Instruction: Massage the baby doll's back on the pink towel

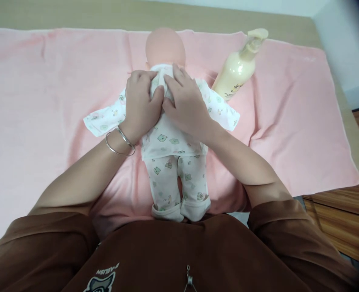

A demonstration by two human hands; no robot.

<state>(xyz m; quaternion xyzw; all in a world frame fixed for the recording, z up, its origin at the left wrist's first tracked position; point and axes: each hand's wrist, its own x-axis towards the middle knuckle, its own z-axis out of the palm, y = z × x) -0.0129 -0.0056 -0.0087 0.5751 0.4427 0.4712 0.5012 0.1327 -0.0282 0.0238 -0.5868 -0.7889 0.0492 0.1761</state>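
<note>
A baby doll (165, 48) in a white printed top and trousers lies with the back of its bald head towards me, its legs pointing at my body. On the left side of its upper back rests my left hand (142, 99), fingers bent and apart from the thumb. My right hand (186, 99) lies on the right side of the upper back, fingers spread. Both thumbs come close together over the middle of the back. Neither hand holds anything. The doll's sleeves (106, 119) stretch out to both sides; its face is hidden.
A pink cloth (295, 121) covers most of the wooden table (100, 14) under the doll. To the right of the doll, a cream pump bottle (236, 73) lies tilted beside its sleeve. Wooden flooring (346, 207) shows past the table's right edge.
</note>
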